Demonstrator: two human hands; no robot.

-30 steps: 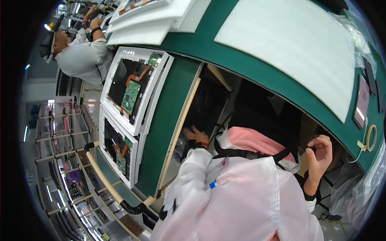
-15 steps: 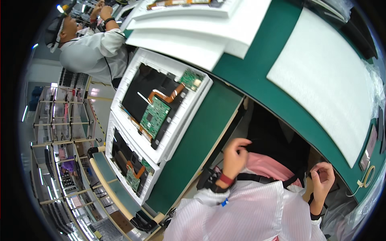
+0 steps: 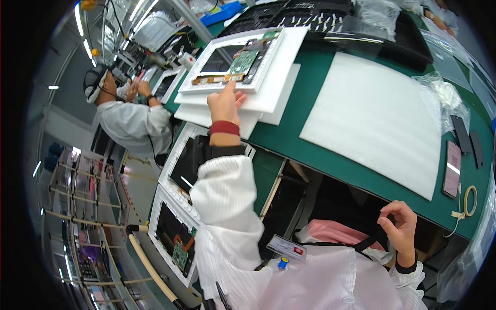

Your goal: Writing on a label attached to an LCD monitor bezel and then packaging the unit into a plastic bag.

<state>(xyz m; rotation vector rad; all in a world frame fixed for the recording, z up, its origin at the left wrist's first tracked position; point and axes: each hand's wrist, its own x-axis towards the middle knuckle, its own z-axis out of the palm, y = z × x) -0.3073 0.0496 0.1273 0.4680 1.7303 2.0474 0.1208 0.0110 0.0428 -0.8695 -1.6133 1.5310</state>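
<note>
My left hand (image 3: 226, 107) reaches forward to the near edge of a white-framed display panel (image 3: 173, 89). Its index finger points out and the other fingers are loosely bent, with nothing visible in them. The fingertip overlaps the frame's edge beside an amber ribbon strip (image 3: 212, 79); whether it presses there I cannot tell. A green circuit board (image 3: 244, 62) is mounted on the panel's dark back. Near my body, past the table's edge, my right hand (image 3: 402, 227) hovers with bent fingers, thumb apart from them, nothing visible between.
White foam sheets (image 3: 268, 106) lie under the panel, and a large one (image 3: 377, 124) covers the green table's right part. Two more framed panels (image 3: 168, 232) stand at left. A phone (image 3: 452, 169), tape roll (image 3: 470, 200) and black trays (image 3: 310, 20) lie about. A co-worker (image 3: 132, 121) sits at far left.
My left hand has gone from near my lap forward and left to the panel. My right hand has barely moved. The view has shifted, showing more of the table's far side.
</note>
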